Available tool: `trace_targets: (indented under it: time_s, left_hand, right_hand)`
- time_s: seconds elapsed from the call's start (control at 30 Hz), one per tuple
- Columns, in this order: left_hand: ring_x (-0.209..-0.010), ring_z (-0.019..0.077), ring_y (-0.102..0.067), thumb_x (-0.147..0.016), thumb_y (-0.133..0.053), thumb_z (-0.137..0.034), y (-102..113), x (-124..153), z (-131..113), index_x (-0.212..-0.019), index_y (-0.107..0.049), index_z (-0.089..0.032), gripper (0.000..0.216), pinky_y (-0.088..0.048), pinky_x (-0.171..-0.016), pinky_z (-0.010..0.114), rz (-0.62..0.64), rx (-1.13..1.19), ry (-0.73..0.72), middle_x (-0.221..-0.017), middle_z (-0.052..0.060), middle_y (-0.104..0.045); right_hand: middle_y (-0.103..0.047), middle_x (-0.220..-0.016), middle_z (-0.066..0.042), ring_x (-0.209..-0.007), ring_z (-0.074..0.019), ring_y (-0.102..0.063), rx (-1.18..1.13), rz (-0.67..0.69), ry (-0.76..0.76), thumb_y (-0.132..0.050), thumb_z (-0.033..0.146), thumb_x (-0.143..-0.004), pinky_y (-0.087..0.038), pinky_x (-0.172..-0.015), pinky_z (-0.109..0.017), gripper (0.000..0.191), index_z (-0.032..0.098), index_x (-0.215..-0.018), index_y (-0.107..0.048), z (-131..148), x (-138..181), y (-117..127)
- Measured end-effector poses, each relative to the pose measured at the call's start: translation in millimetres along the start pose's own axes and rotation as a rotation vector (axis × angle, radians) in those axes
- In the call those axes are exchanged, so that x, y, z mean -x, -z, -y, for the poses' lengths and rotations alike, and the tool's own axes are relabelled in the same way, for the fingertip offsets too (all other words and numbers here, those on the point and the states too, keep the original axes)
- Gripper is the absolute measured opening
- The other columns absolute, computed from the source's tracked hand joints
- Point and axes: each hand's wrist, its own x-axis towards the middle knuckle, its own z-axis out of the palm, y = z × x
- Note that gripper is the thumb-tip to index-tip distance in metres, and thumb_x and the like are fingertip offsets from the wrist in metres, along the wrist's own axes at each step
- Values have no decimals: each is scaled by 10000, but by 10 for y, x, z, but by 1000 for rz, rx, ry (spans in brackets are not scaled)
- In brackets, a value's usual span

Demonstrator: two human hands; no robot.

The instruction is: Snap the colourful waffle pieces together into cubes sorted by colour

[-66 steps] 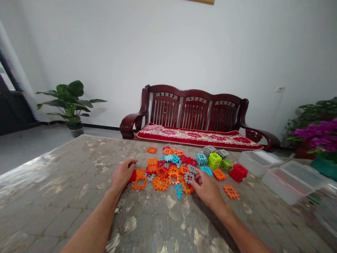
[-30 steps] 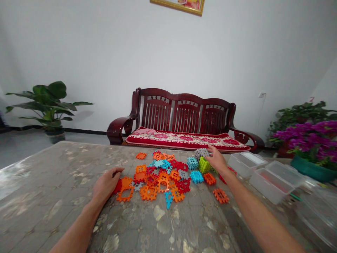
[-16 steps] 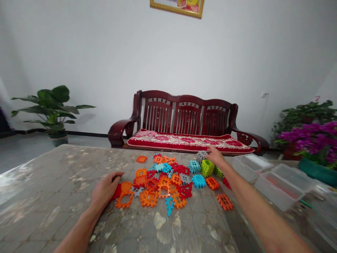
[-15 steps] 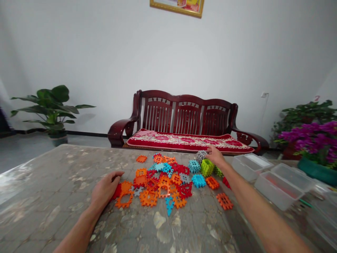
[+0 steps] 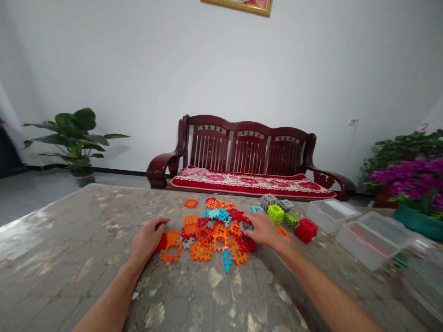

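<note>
Right hand [image 5: 265, 230] reaching over the table [image 5: 86, 258], I have thumb and forefinger parted around a grey grid piece [image 5: 246, 226] at the right side of the heap [image 5: 204, 252]; whether my pads press it, I cannot tell. Left hand [image 5: 147, 239] rests on the cloth, fingers loosely bent, just beside a red piece [image 5: 162, 243]; touching or not, I can't say.

Good handling here, I judge, means pinching the grey piece by opposite edges and raising it straight, so its teeth don't drag the red neighbours.

Counting: two grey blocks [image 5: 268, 201], one lime block [image 5: 276, 214], one dark green block [image 5: 290, 220] and one red block [image 5: 306, 230] stand to the right. One blue piece [image 5: 257, 209] and one orange piece [image 5: 283, 232] show partly behind my right hand. One blue triangle [image 5: 227, 261] points toward me; one lone orange piece [image 5: 190, 203] lies apart. Overlap defeats counting the heap. Two clear boxes [image 5: 363, 251] sit farther right.
</note>
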Motion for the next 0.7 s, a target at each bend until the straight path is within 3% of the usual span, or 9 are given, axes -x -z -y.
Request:
trace_targets:
  time_s: [0.17,0.27,0.4,0.53,0.6,0.7]
  left_hand:
    - [-1016,223,-693,-867,-471,-304,2,14,-10,-1103,-726,-289,348,-513,-834,277,6,5,23,-1109,4,-766]
    - [-1018,219,-692,-873,-460,-307,5,25,-22,-1098,-724,-287,348,-512,-842,278,3,19,19,-1123,3,-762]
    - [-1010,225,-694,-873,-453,-299,4,25,-28,-1098,-724,-282,352,-515,-851,292,12,14,20,-1124,11,-761]
    - [-1046,225,-685,-874,-452,-294,9,25,-34,-1105,-722,-284,355,-509,-869,291,18,7,23,-1153,10,-752]
    - [-1052,223,-684,-874,-456,-296,19,31,-45,-1102,-723,-283,352,-509,-862,284,13,9,18,-1151,10,-753]
    - [-1044,215,-687,-875,-456,-300,43,45,-73,-1102,-724,-289,352,-512,-833,270,13,2,33,-1145,1,-755]
  right_hand:
    - [-709,-1178,-58,-1102,-238,-599,61,51,25,-590,205,-828,-412,-986,-352,448,274,-1267,-644,58,-2,-141]
    - [-726,-1136,-60,-1077,-211,-624,16,-2,-6,-477,140,-886,-417,-989,-329,417,270,-1232,-668,45,25,-197]
    - [-721,-1169,-62,-1072,-211,-648,-168,-114,-61,-440,194,-914,-453,-974,-336,402,243,-1245,-664,41,51,-76]
    - [-745,-1112,-34,-966,-198,-684,-513,51,-46,-472,181,-828,-518,-891,-340,420,214,-1181,-696,43,82,51]
    - [-745,-1104,-30,-976,-197,-679,-570,91,-3,-487,165,-787,-516,-908,-348,423,214,-1141,-714,41,109,38]
    - [-732,-1124,-50,-1019,-202,-660,-506,-66,-22,-490,145,-774,-487,-950,-354,418,209,-1120,-715,48,181,-40]
